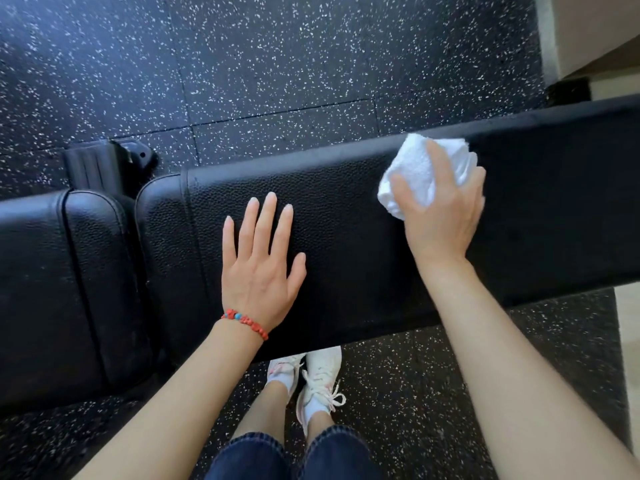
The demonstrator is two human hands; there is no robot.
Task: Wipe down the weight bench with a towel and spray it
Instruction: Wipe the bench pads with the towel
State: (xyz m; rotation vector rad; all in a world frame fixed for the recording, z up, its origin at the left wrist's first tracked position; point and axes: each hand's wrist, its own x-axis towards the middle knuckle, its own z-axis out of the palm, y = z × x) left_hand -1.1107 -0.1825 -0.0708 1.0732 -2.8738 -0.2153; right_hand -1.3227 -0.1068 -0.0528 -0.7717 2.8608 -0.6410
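Black pebbled-vinyl weight bench worktop (346, 209) is braced by the left hand (259, 271), fingers released and laid flat, presumably for steadiness. A bunched white terry towel (415, 168) is grasped under the right hand (446, 209) and pressed near the far edge. No spray bottle is visible.

One weight bench (346, 237), two pads; one white towel (420, 174); one red bracelet (246, 322) on my wrist; two white sneakers (308, 375).

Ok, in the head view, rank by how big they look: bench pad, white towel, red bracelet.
1. bench pad, largest
2. white towel, bunched under the right hand
3. red bracelet, smallest
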